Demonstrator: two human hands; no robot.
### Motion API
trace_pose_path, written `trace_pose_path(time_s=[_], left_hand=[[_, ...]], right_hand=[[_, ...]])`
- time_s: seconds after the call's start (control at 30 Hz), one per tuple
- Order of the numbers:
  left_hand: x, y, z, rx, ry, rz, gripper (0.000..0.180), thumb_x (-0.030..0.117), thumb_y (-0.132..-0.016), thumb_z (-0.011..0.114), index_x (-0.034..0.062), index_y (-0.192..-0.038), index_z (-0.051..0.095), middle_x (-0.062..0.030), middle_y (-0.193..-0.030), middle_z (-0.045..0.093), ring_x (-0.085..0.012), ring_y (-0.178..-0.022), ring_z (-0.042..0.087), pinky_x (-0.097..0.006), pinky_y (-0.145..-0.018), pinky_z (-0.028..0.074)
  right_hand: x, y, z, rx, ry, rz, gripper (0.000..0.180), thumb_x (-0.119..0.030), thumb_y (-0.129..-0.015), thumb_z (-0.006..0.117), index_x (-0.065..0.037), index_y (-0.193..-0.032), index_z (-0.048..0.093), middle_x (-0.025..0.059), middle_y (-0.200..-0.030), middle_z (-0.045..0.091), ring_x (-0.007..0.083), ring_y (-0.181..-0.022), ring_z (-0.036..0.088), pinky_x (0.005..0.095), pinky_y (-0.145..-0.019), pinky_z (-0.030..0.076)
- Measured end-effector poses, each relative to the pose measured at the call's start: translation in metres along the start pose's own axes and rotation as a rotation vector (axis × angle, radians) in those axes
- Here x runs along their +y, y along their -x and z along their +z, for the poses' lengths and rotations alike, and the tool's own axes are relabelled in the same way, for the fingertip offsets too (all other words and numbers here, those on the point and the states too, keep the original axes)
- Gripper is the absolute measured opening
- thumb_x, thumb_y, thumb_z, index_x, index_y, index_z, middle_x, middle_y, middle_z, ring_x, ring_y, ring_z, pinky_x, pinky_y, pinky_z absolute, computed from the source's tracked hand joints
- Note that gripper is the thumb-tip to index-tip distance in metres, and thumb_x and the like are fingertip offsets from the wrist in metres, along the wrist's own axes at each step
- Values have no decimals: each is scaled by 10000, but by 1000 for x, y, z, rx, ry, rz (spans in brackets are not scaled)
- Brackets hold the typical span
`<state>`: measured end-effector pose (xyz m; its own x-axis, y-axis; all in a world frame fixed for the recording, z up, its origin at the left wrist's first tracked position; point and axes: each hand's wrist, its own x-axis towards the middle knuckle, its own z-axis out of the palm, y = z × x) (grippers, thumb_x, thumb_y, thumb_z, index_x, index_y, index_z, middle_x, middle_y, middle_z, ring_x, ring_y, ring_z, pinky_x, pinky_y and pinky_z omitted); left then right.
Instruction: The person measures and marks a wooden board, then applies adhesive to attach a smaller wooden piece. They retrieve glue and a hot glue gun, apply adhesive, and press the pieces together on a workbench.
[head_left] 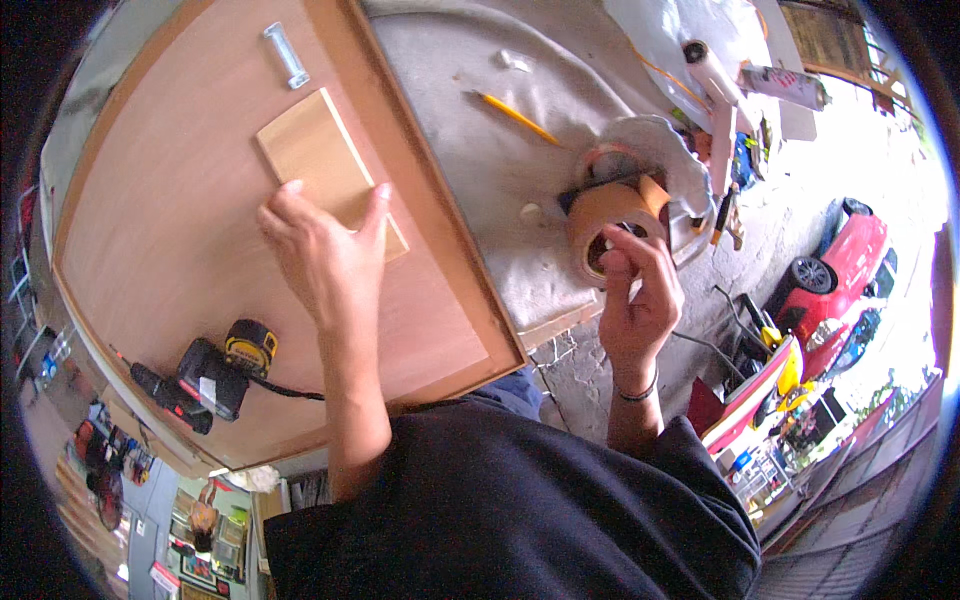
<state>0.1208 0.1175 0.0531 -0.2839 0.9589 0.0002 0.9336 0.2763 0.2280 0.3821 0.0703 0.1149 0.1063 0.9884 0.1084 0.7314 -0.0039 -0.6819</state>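
The left hand (pixel 325 250) lies flat, fingers spread and released, pressing a small light wood block (pixel 320 160) onto the large brown panel (pixel 180 220) on the desk. The right hand (pixel 640 300) grasps a roll of brown tape (pixel 612 215), fingers hooked into its core, above the grey cloth (pixel 500 180). A yellow pencil (pixel 518 118) lies nearby.

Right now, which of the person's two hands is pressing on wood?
The left hand, flat on the small wooden block; the right hand holds a tape roll.

pale wood block (pixel 325 165), orange-brown tape roll (pixel 612 222), yellow pencil (pixel 518 117), red car (pixel 838 262)
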Motion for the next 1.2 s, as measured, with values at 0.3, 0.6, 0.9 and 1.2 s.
trace_pose_path(time_s=[0.3, 0.6, 0.9, 1.2], left_hand=[[-7, -2, 8, 1, -6, -61, 737, 426, -721, 861, -31, -1190, 524, -247, -1119, 570, -432, -1078, 551, -523, -949, 455], [-6, 0, 3, -50, 398, -216, 652, 327, -780, 841, -45, -1215, 529, -243, -1165, 576, -369, -1061, 594, -456, -887, 515], [-70, 16, 3, -174, 1405, -338, 747, 453, -964, 511, -9, -1515, 310, -201, -1540, 383, -289, -1390, 410, -420, -1174, 278], [-89, 19, -30, -123, 2279, -580, 861, 473, -932, 579, 35, -1577, 214, -231, -1612, 242, -384, -1426, 334, -504, -1194, 251]], right_hand=[[10, -5, -18, -82, 102, -114, 211, -53, -825, 705, -54, -1035, 701, 76, -819, 614, 284, -785, 583, 403, -762, 445], [43, -22, -54, 107, 180, 5, 169, -11, -856, 697, -49, -1021, 708, 88, -830, 648, 258, -744, 601, 366, -716, 471], [177, -45, -127, 587, -91, 341, 206, -149, -1031, 579, 8, -1093, 698, 6, -835, 656, 48, -734, 556, 200, -674, 453], [248, -119, -151, 439, 0, 343, 237, -197, -1036, 568, -12, -1115, 694, 25, -836, 674, 84, -778, 594, 251, -702, 486]])
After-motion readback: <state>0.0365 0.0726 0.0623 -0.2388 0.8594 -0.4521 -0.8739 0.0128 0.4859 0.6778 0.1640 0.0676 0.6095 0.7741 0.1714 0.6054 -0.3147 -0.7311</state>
